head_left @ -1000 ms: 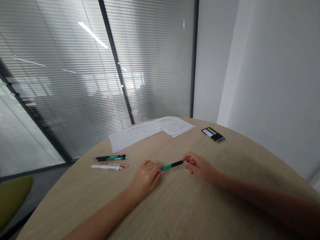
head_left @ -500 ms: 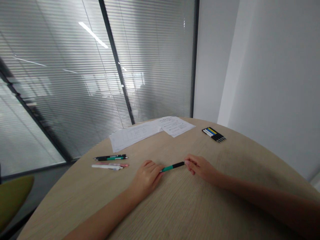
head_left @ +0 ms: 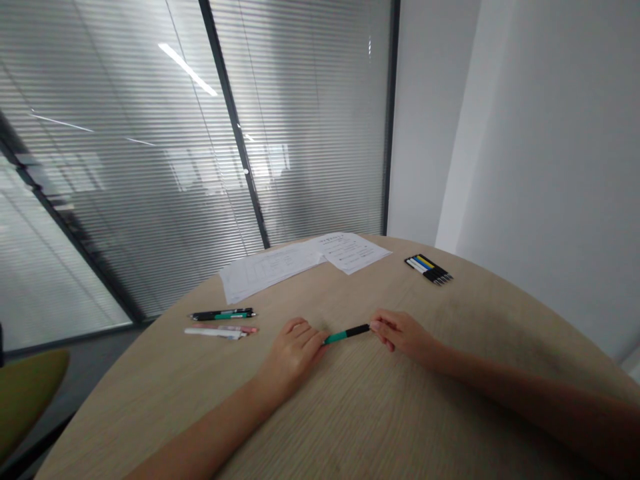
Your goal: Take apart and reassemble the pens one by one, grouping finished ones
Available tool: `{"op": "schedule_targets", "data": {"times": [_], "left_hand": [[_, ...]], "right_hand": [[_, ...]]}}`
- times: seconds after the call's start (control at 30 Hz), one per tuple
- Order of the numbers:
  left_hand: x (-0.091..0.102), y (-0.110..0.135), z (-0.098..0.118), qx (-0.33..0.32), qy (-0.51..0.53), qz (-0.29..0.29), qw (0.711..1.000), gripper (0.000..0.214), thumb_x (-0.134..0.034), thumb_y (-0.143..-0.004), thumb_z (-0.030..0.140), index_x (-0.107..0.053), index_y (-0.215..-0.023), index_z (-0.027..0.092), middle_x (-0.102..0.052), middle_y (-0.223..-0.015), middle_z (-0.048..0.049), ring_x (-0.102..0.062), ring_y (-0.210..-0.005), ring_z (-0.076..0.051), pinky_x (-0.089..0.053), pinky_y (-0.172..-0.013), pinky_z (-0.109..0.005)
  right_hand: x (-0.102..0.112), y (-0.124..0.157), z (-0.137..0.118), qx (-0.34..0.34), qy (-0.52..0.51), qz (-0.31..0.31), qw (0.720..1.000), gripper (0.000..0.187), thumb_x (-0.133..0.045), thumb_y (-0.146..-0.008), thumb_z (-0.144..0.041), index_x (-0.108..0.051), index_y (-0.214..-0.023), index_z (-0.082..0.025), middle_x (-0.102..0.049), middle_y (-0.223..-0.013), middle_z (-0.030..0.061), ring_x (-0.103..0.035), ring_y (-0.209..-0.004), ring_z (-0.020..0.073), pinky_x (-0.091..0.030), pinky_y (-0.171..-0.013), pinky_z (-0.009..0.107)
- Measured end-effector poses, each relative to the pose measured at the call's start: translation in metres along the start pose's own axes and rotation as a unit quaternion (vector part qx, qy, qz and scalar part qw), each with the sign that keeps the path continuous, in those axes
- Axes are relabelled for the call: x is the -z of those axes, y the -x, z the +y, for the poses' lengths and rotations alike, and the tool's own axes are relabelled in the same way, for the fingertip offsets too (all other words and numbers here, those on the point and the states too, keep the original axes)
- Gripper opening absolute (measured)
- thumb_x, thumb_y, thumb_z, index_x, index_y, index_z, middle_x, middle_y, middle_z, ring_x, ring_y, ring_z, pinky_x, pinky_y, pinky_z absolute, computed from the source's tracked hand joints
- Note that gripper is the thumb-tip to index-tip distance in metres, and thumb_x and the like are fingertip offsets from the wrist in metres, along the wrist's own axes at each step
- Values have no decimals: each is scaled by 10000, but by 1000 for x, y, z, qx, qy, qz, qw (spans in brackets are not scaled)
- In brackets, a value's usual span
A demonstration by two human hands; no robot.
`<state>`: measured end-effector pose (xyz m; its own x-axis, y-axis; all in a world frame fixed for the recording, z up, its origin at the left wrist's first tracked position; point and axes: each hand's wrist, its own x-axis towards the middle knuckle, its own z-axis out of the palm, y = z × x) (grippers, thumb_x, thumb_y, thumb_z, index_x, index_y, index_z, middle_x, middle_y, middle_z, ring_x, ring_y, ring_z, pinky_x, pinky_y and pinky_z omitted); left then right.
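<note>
A green and black pen (head_left: 347,334) stretches between my two hands, just above or on the wooden table (head_left: 380,407). My left hand (head_left: 295,345) is closed on its green end, fingers bent and palm down. At the black end, the fingertips of my right hand (head_left: 400,333) pinch the pen. Both tips of the pen are hidden by the fingers. Left of my left hand lie a few black and green pens (head_left: 223,314), and just nearer, pink and white pens (head_left: 220,331).
Printed paper sheets (head_left: 280,267) lie at the table's far edge. A row of several pens with white, blue and yellow parts (head_left: 429,269) lies at the far right. A glass partition with blinds (head_left: 310,133) stands behind, and a yellow-green chair (head_left: 30,400) is at the lower left.
</note>
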<state>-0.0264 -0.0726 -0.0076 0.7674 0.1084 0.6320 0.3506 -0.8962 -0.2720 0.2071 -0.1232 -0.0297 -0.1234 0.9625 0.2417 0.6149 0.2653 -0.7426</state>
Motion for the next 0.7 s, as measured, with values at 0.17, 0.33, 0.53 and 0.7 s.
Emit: {"op": "schedule_targets", "data": {"times": [0.17,0.33,0.53,0.7], "left_hand": [[1,-1,3,100,90,-33,990,187,-415,-822,214,-590,-829,147,-637,-659,-33,-555,-608,-148,-427,-671,-310],[7,-9,14,295,196,-83,931,239,-430,-778,269,-623,-666,183,-645,-648,-9,-579,-640,-150,-421,-636,-258],[13,-20,33,401,344,-145,836,257,-434,-734,296,-662,-731,176,-652,-631,2,-576,-608,-142,-423,-594,-220],[10,-23,46,385,417,-137,812,223,-449,-683,220,-661,-712,158,-667,-667,0,-581,-642,-147,-431,-606,-218]], "right_hand": [[-2,0,3,39,47,63,996,214,-363,-844,-302,-545,-870,-193,-582,-659,0,-539,-568,117,-431,-553,242],[-5,6,-4,203,203,199,937,389,-388,-814,-191,-385,-1202,-168,-500,-1149,128,-485,-1016,198,-413,-829,373],[-6,18,-24,413,420,198,784,353,-417,-807,-121,-486,-1143,-205,-518,-1186,67,-394,-1124,195,-326,-913,371],[-5,22,-37,515,471,138,703,286,-380,-857,-156,-529,-1101,-168,-568,-1141,30,-446,-1076,162,-338,-899,314]]}}
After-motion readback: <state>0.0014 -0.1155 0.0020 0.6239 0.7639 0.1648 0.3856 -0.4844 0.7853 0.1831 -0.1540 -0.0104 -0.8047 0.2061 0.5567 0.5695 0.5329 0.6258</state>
